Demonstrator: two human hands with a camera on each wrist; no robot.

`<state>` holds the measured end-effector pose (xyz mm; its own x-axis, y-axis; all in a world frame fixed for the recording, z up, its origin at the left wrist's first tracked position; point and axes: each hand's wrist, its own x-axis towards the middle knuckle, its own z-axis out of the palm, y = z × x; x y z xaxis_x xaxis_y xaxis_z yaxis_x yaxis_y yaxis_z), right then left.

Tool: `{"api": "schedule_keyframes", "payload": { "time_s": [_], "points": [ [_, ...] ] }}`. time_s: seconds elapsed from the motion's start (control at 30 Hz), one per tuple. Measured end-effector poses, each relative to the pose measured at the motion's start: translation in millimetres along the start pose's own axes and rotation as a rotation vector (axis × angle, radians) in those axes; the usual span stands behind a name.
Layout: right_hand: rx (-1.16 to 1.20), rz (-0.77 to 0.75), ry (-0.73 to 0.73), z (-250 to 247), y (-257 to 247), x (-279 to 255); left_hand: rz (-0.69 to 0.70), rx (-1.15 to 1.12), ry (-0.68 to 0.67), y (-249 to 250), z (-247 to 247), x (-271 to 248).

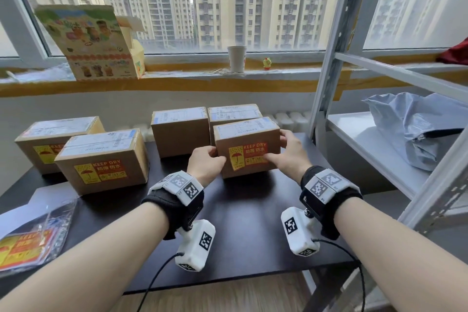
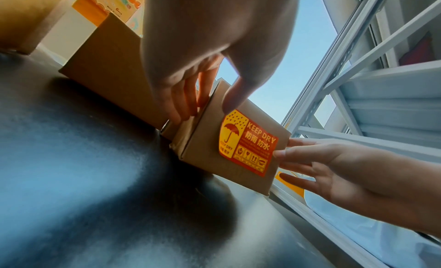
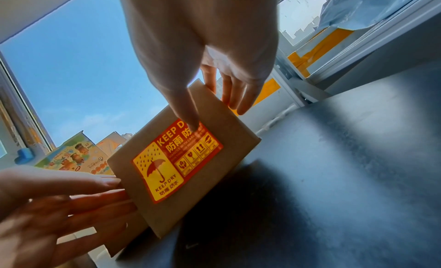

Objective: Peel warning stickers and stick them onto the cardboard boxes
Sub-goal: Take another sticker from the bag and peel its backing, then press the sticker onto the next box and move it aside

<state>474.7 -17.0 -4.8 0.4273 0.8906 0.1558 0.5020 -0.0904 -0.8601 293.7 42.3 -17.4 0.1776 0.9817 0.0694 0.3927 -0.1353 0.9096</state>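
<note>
Holding: left hand [image 1: 206,159] and right hand [image 1: 287,152] grip the box [image 1: 247,129] on the desk [image 1: 243,223].
Fingers [image 3: 238,95]: curled round its sides; right thumb presses the sticker [image 1: 248,157].
Done: three boxes [image 1: 136,159] wear stickers.
Bare: one back box [image 1: 179,137] front.

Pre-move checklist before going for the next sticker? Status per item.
1. ok: sticker lies flat on held box, no lifted edge visible.
2. ok: right hand thumb presses sticker.
3. ok: left hand grips held box's left edge.
4. not ok: left rear box front bare, unlabelled.
5. cannot tell: right rear box front hidden.
6. ok: sticker pack on table front-left shows more stickers.
</note>
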Motion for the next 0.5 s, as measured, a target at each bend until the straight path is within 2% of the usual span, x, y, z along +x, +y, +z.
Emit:
{"api": "schedule_keyframes", "payload": {
  "time_s": [0.5],
  "points": [
    [0.226, 0.074, -0.097, 11, -68, -81, 0.006, -0.271, -0.056, 10, -84, -61]
  ]
}}
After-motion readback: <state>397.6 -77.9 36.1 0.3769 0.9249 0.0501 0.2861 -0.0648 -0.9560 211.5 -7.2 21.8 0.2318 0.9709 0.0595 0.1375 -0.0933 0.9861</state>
